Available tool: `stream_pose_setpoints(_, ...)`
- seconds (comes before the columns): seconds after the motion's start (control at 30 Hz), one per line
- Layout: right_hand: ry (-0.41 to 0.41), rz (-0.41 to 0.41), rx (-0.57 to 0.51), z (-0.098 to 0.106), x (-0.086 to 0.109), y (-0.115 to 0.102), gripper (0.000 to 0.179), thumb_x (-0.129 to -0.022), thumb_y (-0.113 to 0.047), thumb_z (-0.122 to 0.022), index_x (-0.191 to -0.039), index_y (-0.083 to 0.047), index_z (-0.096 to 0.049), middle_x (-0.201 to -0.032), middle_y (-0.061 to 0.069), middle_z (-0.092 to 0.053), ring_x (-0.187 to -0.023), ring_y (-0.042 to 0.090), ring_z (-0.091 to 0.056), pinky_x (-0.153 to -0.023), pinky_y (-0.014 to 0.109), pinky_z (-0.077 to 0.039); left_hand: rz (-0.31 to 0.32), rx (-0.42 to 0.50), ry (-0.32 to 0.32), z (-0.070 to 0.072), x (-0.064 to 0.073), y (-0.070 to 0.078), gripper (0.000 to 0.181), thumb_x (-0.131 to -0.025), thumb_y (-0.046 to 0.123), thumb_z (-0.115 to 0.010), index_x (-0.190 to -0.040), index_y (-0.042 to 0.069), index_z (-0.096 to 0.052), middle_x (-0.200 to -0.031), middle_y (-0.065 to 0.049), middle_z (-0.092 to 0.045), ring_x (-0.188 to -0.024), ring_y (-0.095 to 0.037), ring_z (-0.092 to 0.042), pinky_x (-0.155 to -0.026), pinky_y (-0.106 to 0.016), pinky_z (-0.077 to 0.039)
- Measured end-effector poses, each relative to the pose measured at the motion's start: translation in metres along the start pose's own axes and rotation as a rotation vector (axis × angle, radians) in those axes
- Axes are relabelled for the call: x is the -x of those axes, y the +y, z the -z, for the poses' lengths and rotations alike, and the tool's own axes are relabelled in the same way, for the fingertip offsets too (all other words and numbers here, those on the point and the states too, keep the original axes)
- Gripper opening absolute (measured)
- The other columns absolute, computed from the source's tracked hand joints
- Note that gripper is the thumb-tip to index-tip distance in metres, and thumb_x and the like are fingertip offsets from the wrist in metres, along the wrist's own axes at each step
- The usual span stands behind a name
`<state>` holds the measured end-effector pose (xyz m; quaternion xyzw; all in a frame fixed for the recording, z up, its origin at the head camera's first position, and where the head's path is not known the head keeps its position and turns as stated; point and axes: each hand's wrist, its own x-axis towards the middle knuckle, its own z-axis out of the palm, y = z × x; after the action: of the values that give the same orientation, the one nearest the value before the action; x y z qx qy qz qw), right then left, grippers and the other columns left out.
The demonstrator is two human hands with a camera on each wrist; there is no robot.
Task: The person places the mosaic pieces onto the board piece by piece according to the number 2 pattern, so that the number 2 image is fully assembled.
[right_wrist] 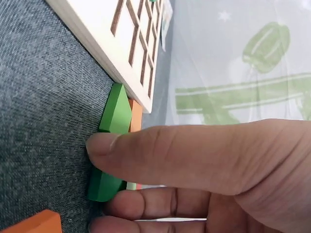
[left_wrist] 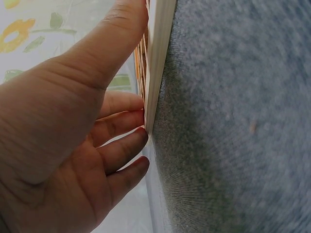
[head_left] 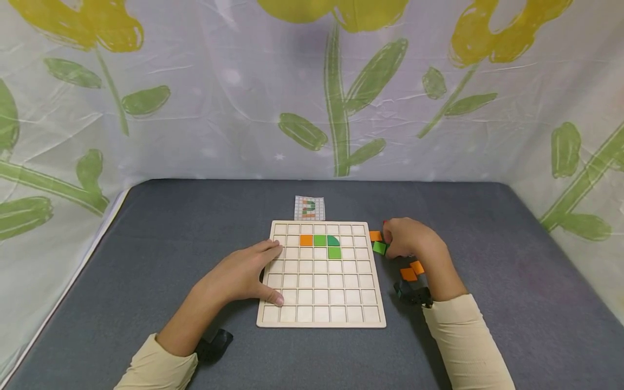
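A pale wooden grid board [head_left: 322,298] lies on the table. My left hand [head_left: 239,276] rests at its left edge, thumb and fingers extended. Set in its cells are an orange tile [head_left: 306,240], a green tile [head_left: 319,240], a dark green rounded tile [head_left: 333,240] and, below that, another green tile [head_left: 335,253]. Right of the board, my right hand [head_left: 414,238] pinches a dark green block [right_wrist: 104,186] between thumb and fingers, low over the cloth. A light green block [right_wrist: 116,109] and an orange block [head_left: 375,235] lie between that hand and the board.
Behind the board lies a small card [head_left: 309,210] printed with a coloured grid pattern. Orange blocks [head_left: 408,274] sit beneath the right wrist, partly hidden by it. A dark grey cloth [head_left: 205,216] covers the table, and a flowered curtain [head_left: 234,124] hangs behind it.
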<state>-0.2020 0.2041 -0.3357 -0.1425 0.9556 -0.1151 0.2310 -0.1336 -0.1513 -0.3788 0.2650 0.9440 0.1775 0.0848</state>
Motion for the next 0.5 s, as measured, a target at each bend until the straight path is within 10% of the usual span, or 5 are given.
stream_pose_setpoints(0.5,-0.087,-0.021,-0.121,0.0029,0.0034,0.0008,0.009,-0.087,-0.004,-0.071,-0.086,-0.006,-0.062,-0.074,0.006,-0.060,-0.059,0.019,-0.055,-0.058,0.031,-0.048,0.006,0.000,-0.001,0.0001,-0.0003,0.0009,0.111,-0.065,0.058,-0.088,-0.149,-0.001,-0.045,-0.153,-0.017,-0.042,-0.137,-0.033,-0.045,-0.106,-0.049,-0.041)
